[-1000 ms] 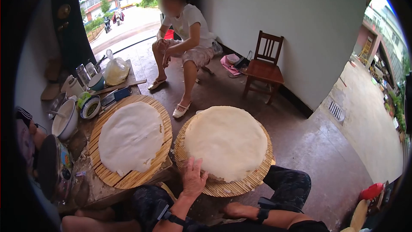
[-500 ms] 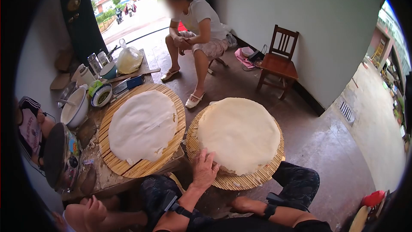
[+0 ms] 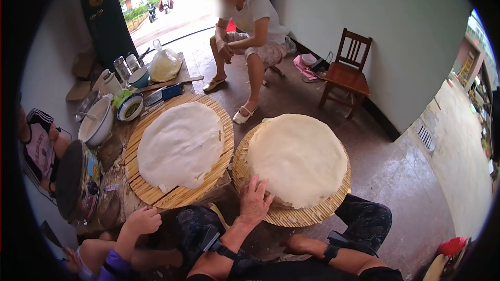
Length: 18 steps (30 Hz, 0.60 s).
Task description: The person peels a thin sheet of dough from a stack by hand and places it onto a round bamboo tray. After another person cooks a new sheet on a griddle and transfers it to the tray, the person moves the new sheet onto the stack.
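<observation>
My left hand [image 3: 254, 200] rests at the near left edge of a stack of thin, pale round sheets [image 3: 297, 161], its fingers a little apart and holding nothing. The stack lies on a round slatted mat [image 3: 291, 219]. Low by my legs is my right hand [image 3: 299, 244], below the mat's near edge; its fingers are hidden. To the left, a second round slatted mat [image 3: 227, 140] carries another pale sheet [image 3: 179, 145] with a ragged edge and small tears.
A co-worker's hand [image 3: 143, 221] is near the left mat. Another person [image 3: 39, 148] is at far left beside a round griddle [image 3: 70, 182]. Bowls [image 3: 96, 125], jars and a plastic bag [image 3: 164, 65] stand on the table. A person [image 3: 252, 36] sits opposite; a wooden chair [image 3: 346, 78] stands by the wall.
The co-worker's hand has risen toward the left mat, and a purple sleeve now shows. The view has shifted slightly; my left hand stays at the stack's edge.
</observation>
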Each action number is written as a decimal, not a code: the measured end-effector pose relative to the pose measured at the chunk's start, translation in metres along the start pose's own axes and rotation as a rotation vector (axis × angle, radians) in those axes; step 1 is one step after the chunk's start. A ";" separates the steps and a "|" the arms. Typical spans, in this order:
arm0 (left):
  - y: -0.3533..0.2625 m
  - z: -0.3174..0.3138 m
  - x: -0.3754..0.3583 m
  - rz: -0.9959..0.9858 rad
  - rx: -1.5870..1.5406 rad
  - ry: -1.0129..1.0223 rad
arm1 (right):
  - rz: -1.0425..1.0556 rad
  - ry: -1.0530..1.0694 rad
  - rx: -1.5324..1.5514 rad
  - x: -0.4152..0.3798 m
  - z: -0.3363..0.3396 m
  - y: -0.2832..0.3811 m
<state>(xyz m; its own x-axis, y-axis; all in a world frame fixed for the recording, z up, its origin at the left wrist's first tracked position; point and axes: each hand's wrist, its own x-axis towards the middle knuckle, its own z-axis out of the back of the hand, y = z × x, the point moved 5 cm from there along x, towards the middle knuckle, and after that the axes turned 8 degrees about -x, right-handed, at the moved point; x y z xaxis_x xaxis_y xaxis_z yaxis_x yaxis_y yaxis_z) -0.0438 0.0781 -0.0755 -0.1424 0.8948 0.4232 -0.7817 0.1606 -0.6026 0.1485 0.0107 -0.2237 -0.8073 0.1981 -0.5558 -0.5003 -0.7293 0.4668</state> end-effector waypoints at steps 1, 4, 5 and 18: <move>0.000 0.000 0.000 -0.010 0.000 -0.006 | 0.001 0.004 0.000 -0.001 0.003 0.003; 0.002 -0.002 0.003 -0.013 -0.003 -0.011 | -0.051 0.095 -0.044 -0.006 0.008 0.006; 0.002 -0.002 -0.001 -0.009 -0.001 -0.011 | -0.053 0.103 -0.049 -0.005 0.006 0.005; 0.008 -0.008 -0.007 0.023 0.003 -0.032 | -0.065 0.049 -0.060 -0.004 0.011 -0.002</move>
<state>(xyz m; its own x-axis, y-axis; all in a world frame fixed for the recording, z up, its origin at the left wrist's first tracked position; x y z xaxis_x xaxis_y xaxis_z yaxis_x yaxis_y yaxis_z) -0.0443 0.0766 -0.0883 -0.1800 0.8844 0.4306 -0.7796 0.1387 -0.6108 0.1489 0.0184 -0.2148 -0.7566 0.2154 -0.6173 -0.5307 -0.7539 0.3873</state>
